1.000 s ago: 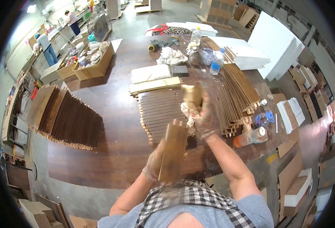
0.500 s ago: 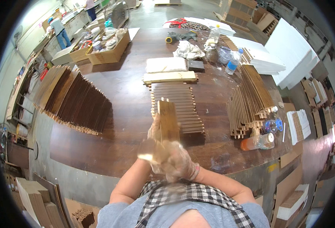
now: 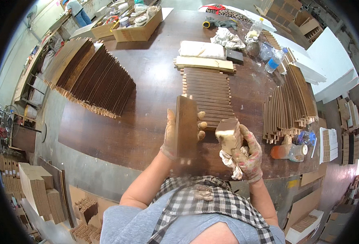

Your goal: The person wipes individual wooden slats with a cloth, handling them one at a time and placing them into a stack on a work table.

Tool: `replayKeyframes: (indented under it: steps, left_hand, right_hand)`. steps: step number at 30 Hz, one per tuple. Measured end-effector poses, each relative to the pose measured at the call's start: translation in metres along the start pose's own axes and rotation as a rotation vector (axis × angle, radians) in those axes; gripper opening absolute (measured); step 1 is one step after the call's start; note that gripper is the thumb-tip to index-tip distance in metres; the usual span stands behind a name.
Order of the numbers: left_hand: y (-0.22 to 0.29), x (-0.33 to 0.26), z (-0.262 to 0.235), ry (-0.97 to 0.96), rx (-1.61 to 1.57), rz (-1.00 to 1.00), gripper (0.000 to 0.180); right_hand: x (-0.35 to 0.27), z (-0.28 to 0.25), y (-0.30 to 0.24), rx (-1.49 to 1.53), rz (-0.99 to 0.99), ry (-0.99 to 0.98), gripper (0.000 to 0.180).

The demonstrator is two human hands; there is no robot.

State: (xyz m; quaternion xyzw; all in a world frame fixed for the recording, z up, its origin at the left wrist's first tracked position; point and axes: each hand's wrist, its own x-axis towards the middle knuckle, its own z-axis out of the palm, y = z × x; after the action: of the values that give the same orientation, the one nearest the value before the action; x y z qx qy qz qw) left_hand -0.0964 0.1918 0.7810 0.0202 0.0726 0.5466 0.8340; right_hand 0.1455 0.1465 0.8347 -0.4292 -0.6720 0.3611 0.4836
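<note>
My left hand [image 3: 170, 136], in a stained glove, is closed around a brown wooden slat [image 3: 186, 126] with pale dowel pegs at its ends. Its thumb lies along the left edge and the fingertips curl round the right one. To the right, my gloved right hand [image 3: 251, 156] grips a brown block [image 3: 229, 132] with a pale worn edge, whose material I cannot make out. A crumpled white cloth [image 3: 231, 163] is bunched under the block in the same hand. Beyond the slat lies a row of similar pegged slats [image 3: 208, 91] on the brown table [image 3: 155, 110].
Pegged slats stand stacked at left [image 3: 94, 77] and right [image 3: 289, 101]. Behind the middle row lie a folded white cloth [image 3: 202, 49] and a dark block [image 3: 234, 56]. Bottles [image 3: 276, 61] and an orange-liquid bottle [image 3: 280, 152] stand at right. A cardboard box [image 3: 138, 30] sits far left.
My hands have moved apart: the right, with block and cloth, went right, away from the slat. The slat now shows a darker face. The view has shifted, so the table appears further left and higher.
</note>
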Motion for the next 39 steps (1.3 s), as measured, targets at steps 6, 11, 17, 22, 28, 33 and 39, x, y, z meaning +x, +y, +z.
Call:
replayKeyframes:
  steps: [6,11,17,22,28,33,39]
  left_hand:
    - [0.005,-0.003,0.000,-0.105,-0.137,-0.056,0.075]
    - [0.004,0.001,-0.006,-0.011,-0.011,0.023,0.074]
    - [0.005,0.002,0.008,0.042,-0.031,0.110,0.078]
    - [0.010,0.004,0.011,0.042,-0.039,0.091,0.076]
    - [0.007,0.010,0.010,-0.020,0.041,0.077,0.071]
    - [0.008,0.012,0.008,0.051,0.077,0.101,0.071]
    - [0.009,0.010,0.010,0.057,0.080,0.069,0.067]
  right_hand:
    - [0.009,0.006,-0.039,-0.368,-0.145,-0.307,0.055]
    - [0.019,0.029,-0.056,-0.506,-0.352,-0.408,0.043]
    - [0.010,0.009,-0.050,-0.701,-0.259,-0.442,0.042]
    - [-0.002,-0.013,-0.034,-0.602,-0.088,-0.310,0.048]
    - [0.000,-0.002,-0.035,-0.660,-0.205,-0.355,0.047]
    - [-0.003,-0.004,-0.032,-0.592,-0.186,-0.259,0.048]
    - [-0.002,0.000,-0.033,-0.653,-0.196,-0.332,0.048]
